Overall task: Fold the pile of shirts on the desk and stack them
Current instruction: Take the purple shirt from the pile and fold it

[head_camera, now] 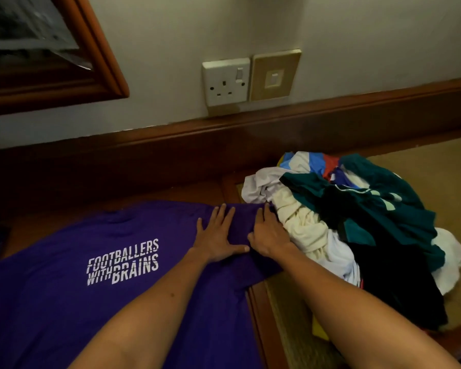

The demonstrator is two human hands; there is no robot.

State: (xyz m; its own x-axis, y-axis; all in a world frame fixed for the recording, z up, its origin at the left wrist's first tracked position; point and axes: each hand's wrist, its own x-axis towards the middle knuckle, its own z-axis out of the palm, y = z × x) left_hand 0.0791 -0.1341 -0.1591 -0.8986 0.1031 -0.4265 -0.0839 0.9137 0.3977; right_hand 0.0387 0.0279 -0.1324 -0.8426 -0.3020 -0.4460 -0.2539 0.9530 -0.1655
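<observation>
Presently, the purple shirt [104, 262] is pressed flat under both grips, left hand [218, 235] and right hand [268, 235], fingers straight; the pile of shirts [357, 222] lies at three o'clock.

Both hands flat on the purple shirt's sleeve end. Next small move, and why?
Probably fold that sleeve inward over the body. The purple shirt lies spread flat, print up, with the left hand and right hand pressing its right end smooth beside the unfolded pile. No fold is made yet.

"FOOTBALLERS WITH BRAINS" in white on purple shirt [64, 302]
</observation>
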